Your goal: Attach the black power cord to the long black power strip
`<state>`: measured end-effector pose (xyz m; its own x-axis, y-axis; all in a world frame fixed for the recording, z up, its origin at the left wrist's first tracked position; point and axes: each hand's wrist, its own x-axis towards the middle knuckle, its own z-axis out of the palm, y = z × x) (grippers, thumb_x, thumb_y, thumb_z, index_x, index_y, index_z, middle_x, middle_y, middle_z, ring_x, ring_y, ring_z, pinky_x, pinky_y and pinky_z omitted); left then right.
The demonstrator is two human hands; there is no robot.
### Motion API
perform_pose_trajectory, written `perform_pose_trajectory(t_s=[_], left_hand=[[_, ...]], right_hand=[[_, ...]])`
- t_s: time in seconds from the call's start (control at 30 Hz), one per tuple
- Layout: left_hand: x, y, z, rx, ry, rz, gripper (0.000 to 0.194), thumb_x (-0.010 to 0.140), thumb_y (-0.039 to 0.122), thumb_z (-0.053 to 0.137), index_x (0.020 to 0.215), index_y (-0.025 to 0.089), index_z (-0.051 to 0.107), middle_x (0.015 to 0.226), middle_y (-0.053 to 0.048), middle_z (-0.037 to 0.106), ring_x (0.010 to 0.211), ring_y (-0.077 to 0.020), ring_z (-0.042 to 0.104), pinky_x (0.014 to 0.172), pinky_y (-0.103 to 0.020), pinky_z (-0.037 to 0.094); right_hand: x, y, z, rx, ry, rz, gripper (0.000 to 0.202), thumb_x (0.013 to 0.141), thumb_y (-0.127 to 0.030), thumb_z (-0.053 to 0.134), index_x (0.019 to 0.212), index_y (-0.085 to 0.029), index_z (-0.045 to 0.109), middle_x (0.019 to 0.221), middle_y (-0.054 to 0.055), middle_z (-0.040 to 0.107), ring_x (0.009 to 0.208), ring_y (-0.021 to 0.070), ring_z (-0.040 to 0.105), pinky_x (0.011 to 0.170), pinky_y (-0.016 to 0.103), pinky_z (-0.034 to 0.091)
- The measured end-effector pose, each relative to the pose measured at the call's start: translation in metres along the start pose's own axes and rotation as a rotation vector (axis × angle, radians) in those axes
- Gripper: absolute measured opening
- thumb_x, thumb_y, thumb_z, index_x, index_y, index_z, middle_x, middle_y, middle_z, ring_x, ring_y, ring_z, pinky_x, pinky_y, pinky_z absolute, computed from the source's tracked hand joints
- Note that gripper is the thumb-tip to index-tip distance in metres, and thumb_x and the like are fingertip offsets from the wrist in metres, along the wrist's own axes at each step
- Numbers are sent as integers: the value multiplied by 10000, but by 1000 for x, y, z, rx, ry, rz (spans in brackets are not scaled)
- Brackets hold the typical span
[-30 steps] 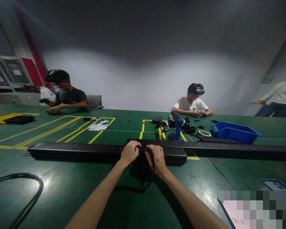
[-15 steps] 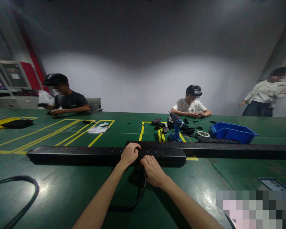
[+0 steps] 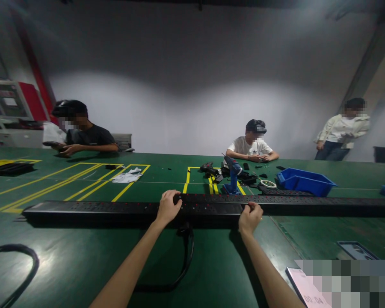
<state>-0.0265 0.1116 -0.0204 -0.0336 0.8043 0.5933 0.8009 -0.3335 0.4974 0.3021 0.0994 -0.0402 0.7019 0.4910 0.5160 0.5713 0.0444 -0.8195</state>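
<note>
A long black power strip with rows of sockets and small red marks lies crosswise in front of me. My left hand is wrapped over its top near the middle, fingertips at the far edge. At its right end, my right hand grips the corner with curled fingers. A second long black power strip lies just behind, reaching off to the right. Below the front strip, between my arms, a black plug sits on a thick black cable that curves down to the left.
A blue cordless drill stands beyond the strips, beside a tape roll and a blue bin. Another black cable loops at left. White papers lie within yellow tape lines. Two people sit across the table; another stands at right.
My right hand has left the plug and cable near the middle and moved right to the front strip's end. My left hand stays on the strip. The standing person has shifted.
</note>
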Motion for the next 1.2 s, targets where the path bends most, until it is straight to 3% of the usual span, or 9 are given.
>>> perform_pose_trajectory(t_s=[0.1,0.27,0.37,0.57,0.73,0.93,1.2], left_hand=[[0,0,0,84,-26,-22,412,763,362,632,1139,198,595,1253,-108,573,1258,-283,437,1057,-457,356],[0,0,-3,183,-116,-121,558,745,485,637,1211,192,541,1304,-128,516,1274,-311,415,1060,-436,333],[2,-2,-7,193,-212,-198,677,732,559,629,1291,207,481,1330,-128,492,1230,-309,477,1040,-413,357],[7,-3,-13,183,-315,-253,794,699,609,640,1353,219,415,1385,-140,444,1165,-310,550,986,-389,406],[12,-6,-20,184,-357,-269,732,714,557,649,1337,242,427,1379,-131,456,1156,-305,562,954,-390,431],[16,-18,-34,187,-405,-278,668,742,503,643,1320,237,440,1330,-134,522,1156,-290,568,947,-382,435],[21,-39,-42,169,-481,-286,751,713,626,617,1318,215,447,1265,-128,614,1130,-290,599,912,-353,449]], right_hand=[[8,15,8,10,-94,118,364,829,-350,364,1009,-135,596,1018,166,623,954,278,553,841,341,379],[5,20,15,-34,-193,144,413,840,-443,370,914,-156,657,901,144,680,808,283,578,712,329,368],[3,17,11,-55,-194,145,426,841,-469,371,866,-168,671,885,135,691,790,279,576,700,322,352],[1,10,1,-58,-171,75,430,835,-509,409,747,-177,667,780,101,693,703,242,563,656,298,341],[-3,7,0,-48,-204,-5,382,814,-489,471,710,-179,669,725,79,690,662,227,570,650,293,349],[-10,1,2,-5,-312,-192,325,805,-428,495,732,-174,685,736,77,699,664,211,603,674,286,381],[-12,3,3,65,-388,-283,310,800,-423,545,830,-163,712,825,88,718,724,216,642,718,288,442]])
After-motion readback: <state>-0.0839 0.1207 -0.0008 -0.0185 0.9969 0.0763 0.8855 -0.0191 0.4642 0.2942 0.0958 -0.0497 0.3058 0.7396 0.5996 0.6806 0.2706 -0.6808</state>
